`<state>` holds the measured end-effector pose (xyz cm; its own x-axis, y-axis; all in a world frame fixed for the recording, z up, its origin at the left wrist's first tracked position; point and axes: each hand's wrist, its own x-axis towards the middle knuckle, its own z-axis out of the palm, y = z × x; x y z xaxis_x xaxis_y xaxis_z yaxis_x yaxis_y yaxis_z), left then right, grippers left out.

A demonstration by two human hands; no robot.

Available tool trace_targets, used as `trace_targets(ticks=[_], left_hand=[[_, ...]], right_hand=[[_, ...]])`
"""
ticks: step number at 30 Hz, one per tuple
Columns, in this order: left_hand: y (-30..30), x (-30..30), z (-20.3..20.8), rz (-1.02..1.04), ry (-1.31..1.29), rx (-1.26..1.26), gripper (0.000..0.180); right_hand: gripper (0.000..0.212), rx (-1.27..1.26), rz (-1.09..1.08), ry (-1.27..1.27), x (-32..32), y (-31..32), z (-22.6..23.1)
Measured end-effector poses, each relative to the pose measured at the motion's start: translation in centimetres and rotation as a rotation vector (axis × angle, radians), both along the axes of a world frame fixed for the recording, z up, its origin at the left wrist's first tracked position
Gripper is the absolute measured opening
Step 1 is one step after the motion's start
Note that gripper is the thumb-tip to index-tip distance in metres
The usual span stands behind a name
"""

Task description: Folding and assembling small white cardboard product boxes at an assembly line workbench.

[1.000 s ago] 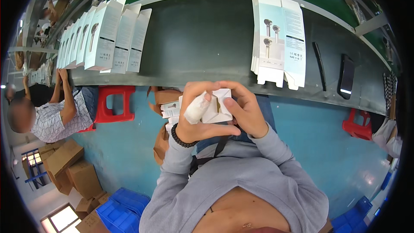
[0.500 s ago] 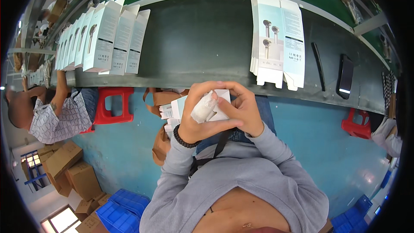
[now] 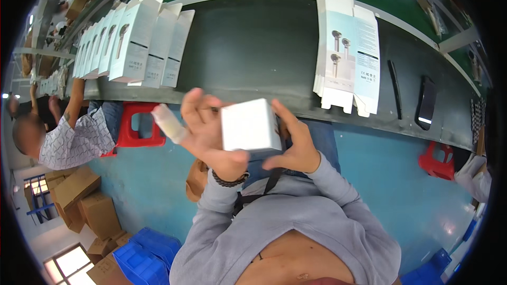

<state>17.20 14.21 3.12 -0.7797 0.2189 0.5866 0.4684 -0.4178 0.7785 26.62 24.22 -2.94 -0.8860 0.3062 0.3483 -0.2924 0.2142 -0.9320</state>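
Note:
A white carton (image 3: 248, 126) is between my hands at the table's near edge, its blank white end turned up. My right hand (image 3: 301, 145) grips its right side with thumb and fingers. My left hand (image 3: 203, 134) lies against its left side, fingers spread and slightly blurred, thumb by the lower edge. One left finger, wrapped in a white bandage (image 3: 170, 124), sticks out to the left. Upright printed cartons (image 3: 129, 42) stand in rows at the table's left. A stack of flattened cartons (image 3: 343, 47) lies to the right.
Right of the flat stack lie a black pen-like stick (image 3: 395, 89) and a phone (image 3: 425, 103). Red stools (image 3: 140, 126) stand at the table; a co-worker (image 3: 79, 140) sits at the left. Cardboard boxes (image 3: 100, 214) and blue crates (image 3: 148, 256) are on the floor behind.
My left hand has opened out to the left, its bandaged finger swinging away from the carton. The carton has turned, showing its blank white end. The view has shifted slightly.

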Motion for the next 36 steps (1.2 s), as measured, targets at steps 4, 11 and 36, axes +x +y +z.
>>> trace_targets(ticks=[4,11,36], left_hand=[[-2.0,-1.7,1.9,0.033,0.117,-0.014,0.112],[-10.4,-5.5,2.2,0.046,0.368,-0.484,0.103],[-3.1,-6.0,-4.4,0.586,0.44,-0.559,0.112]], right_hand=[[0.092,0.347,-0.039,-0.026,-1.1,-0.7,0.6],[0.063,0.597,-0.047,0.218,-3.2,2.6,7.3],[0.029,1.062,-0.415,0.196,5.1,10.4,7.6]])
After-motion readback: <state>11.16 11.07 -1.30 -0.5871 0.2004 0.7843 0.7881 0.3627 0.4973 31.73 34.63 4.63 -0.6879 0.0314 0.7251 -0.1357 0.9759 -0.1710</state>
